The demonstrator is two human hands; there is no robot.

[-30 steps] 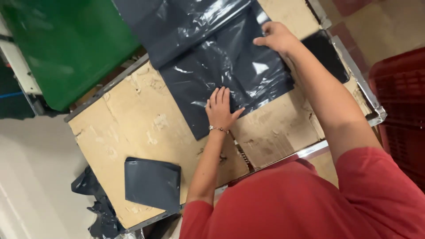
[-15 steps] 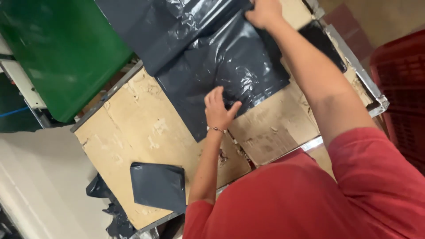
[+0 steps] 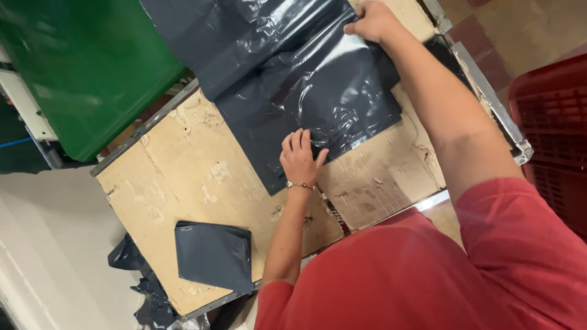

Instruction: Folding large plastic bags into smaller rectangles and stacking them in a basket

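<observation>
Cardboard sheeting, torn and scuffed, covers the surface (image 3: 183,177), a metal-edged table that runs diagonally from the lower left of the frame to the upper right. A green bin (image 3: 85,67) fills the upper left corner, just beyond the table's edge, and a red plastic crate (image 3: 550,134) stands at the right edge of the frame, beside the person's red sleeve. Across the upper middle lies the dark grey plastic bag (image 3: 306,79), glossy and wrinkled, spread out flat on the cardboard with a second layer of the same film reaching up out of the frame. The right hand (image 3: 373,21), near the top of the frame, has its grip closed on the bag's upper right edge, fingers curled over the film. The left hand (image 3: 299,157), in the middle of the frame, lies open and flat, fingers together and thumb spread, pressing down on the bag's lower edge; it holds nothing. A thin bracelet (image 3: 299,184) circles that wrist. Toward the lower left, well apart from both hands, a folded grey bag (image 3: 214,253) rests near the table's edge, and crumpled dark plastic (image 3: 143,287) lies on the pale floor just below it.
</observation>
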